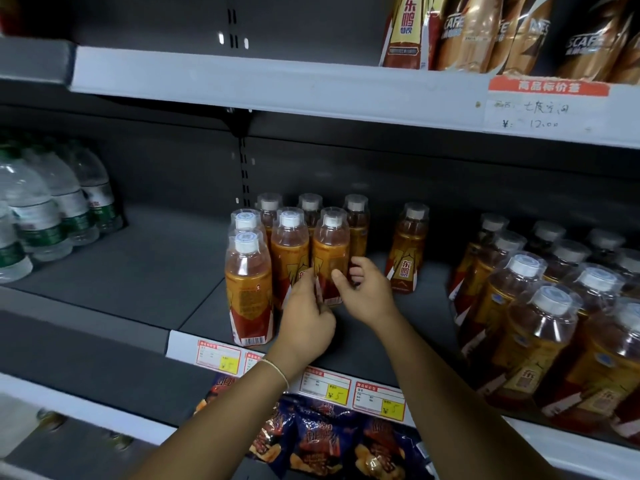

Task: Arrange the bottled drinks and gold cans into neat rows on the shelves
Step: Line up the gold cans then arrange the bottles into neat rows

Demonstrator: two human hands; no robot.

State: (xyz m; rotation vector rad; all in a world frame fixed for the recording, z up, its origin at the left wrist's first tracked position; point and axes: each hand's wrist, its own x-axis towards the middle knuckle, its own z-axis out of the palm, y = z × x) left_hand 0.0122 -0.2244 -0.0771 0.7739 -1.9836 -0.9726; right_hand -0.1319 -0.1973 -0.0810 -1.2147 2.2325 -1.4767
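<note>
Several amber drink bottles with white caps stand in a cluster on the middle shelf (145, 271). Both my hands reach to one of them, a bottle (330, 251) in the cluster's right front. My left hand (306, 317) touches its lower left side with the fingertips. My right hand (363, 289) curls around its lower right side, thumb on the front. A single bottle (407, 251) stands apart to the right. A large group of the same bottles (540, 323) fills the shelf's right end. Gold coffee bottles (485, 32) stand on the top shelf.
Clear water bottles (45, 209) with green labels stand at the middle shelf's left end, with bare shelf between them and the amber cluster. Yellow price tags (332, 384) line the shelf edge. Dark snack bags (325, 441) lie on the shelf below.
</note>
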